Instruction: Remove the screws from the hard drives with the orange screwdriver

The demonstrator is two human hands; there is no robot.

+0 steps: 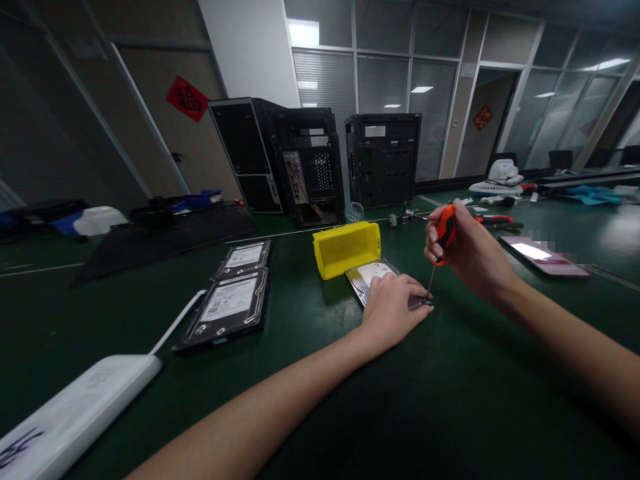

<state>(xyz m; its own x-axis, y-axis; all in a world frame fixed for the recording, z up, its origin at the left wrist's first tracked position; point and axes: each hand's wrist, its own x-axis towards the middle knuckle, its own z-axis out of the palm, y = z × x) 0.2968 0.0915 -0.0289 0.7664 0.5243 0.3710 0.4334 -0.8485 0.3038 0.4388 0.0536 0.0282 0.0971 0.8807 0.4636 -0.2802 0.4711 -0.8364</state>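
A hard drive (371, 271) with a white label lies on the green table, partly covered by my left hand (395, 300). The fingers of that hand grip the drive's near right corner. In my right hand (457, 237) is a red and black screwdriver (447, 230), its fingers wrapped round the handle. The shaft points down, and its tip meets the drive's corner beside my left fingertips. What sits right under the tip is too small to make out. Just behind the drive, a yellow plastic bin (347, 250) rests on its side, its opening facing me.
Two more hard drives (233, 300) lie to the left, near a white power strip (85, 407) with a cable. Computer cases (310, 167) stand at the back. On the right are a phone (545, 256), pliers (497, 220) and a white device (503, 177).
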